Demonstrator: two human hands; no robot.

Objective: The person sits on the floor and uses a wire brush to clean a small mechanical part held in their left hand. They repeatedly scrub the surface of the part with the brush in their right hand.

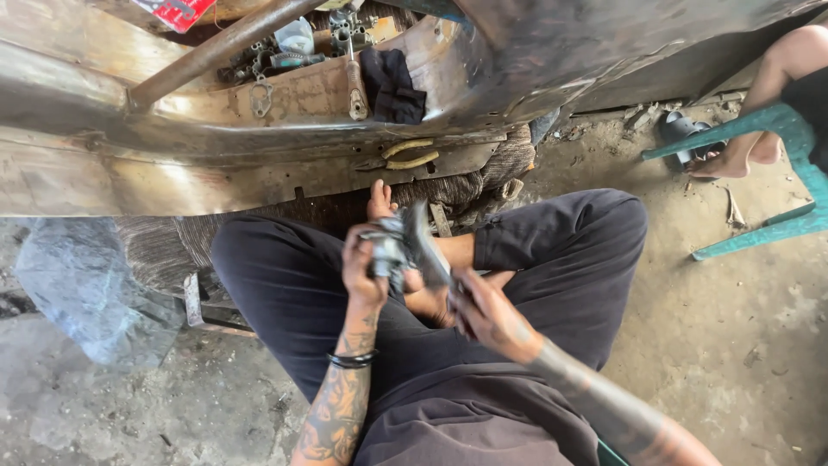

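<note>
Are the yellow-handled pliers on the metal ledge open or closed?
Open: the pliers lie flat on the ledge, their two yellow handles spread apart.

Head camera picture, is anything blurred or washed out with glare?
Head view: the right hand and its dark tool are motion-blurred; the left hand holding a grey metal part is sharper; daylight glares off the curved bare-metal panel; edges bow outward.

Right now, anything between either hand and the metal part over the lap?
Nothing visible. The left hand already holds the grey metal part; the right hand holds a flat tool laid against it. Pliers lie apart on the metal panel.
</note>
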